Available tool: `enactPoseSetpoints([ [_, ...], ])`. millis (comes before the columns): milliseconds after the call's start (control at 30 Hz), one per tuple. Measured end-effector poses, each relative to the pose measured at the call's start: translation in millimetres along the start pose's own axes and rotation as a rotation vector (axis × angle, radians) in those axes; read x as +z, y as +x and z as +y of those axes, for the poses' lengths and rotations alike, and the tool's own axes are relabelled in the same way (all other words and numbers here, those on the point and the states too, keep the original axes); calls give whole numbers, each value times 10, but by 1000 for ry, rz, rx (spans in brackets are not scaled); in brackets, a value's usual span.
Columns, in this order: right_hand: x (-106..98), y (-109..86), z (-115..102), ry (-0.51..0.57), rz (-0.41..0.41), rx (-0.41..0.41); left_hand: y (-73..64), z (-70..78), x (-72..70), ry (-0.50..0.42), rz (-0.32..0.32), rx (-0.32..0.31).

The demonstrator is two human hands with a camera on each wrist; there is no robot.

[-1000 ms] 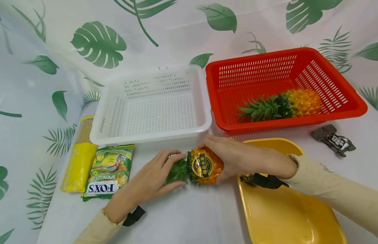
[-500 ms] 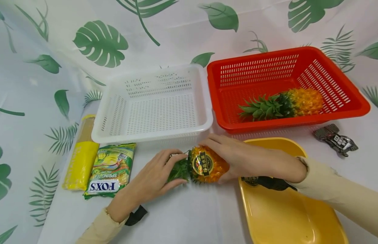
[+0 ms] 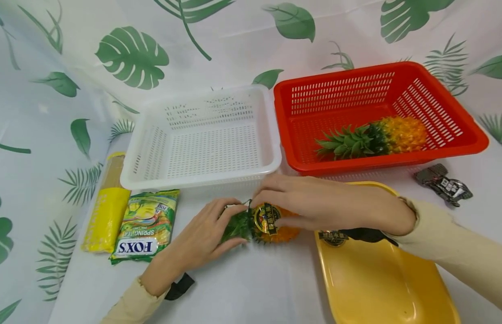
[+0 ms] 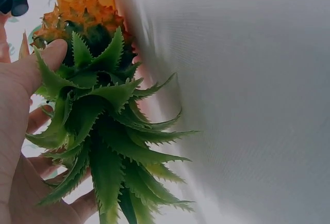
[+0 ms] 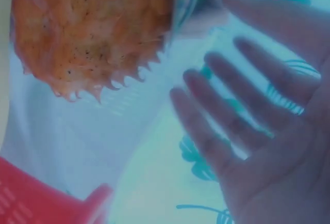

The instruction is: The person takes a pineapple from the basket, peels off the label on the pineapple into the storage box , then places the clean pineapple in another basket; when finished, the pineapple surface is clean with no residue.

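Observation:
A pineapple (image 3: 281, 235) with a round black-and-gold label lies on its side on the white cloth, its leafy crown pointing left. My left hand (image 3: 202, 229) holds the crown, and in the left wrist view the thumb (image 4: 51, 56) lies near where the leaves (image 4: 105, 126) meet the fruit, with the other fingers behind them. Over the pineapple's body hovers my right hand (image 3: 315, 202). In the right wrist view its fingers (image 5: 221, 115) are straight, spread and apart from the fruit.
Behind stand a white basket (image 3: 212, 155) and a red basket (image 3: 305, 130) with another pineapple (image 3: 405, 135) inside. A yellow basin (image 3: 376, 283) is under my right forearm. A Fox's candy bag (image 3: 147, 220), a yellow package (image 3: 107, 216) and a small dark toy-like object (image 3: 443, 184) lie around.
My right hand has let go of the pineapple's right end and moved left over its body, its fingers straightening. The left hand and the pineapple have stayed in place.

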State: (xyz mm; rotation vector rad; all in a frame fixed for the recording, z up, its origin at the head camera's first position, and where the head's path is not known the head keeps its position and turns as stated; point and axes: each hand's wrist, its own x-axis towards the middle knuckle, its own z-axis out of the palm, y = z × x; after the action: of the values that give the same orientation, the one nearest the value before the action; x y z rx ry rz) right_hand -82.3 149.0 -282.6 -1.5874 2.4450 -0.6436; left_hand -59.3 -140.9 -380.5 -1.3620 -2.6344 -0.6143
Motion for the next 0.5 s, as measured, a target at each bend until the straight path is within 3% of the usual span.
enactPoseSetpoints([
  [133, 72, 131, 68, -74, -43, -116, -14, -1, 3, 0, -9, -8],
  [333, 110, 279, 91, -86, -136, -167, -21, -5, 18, -1, -3, -1],
  [500, 107, 344, 56, -143, -146, -213, -30, -6, 19, 0, 7, -10],
])
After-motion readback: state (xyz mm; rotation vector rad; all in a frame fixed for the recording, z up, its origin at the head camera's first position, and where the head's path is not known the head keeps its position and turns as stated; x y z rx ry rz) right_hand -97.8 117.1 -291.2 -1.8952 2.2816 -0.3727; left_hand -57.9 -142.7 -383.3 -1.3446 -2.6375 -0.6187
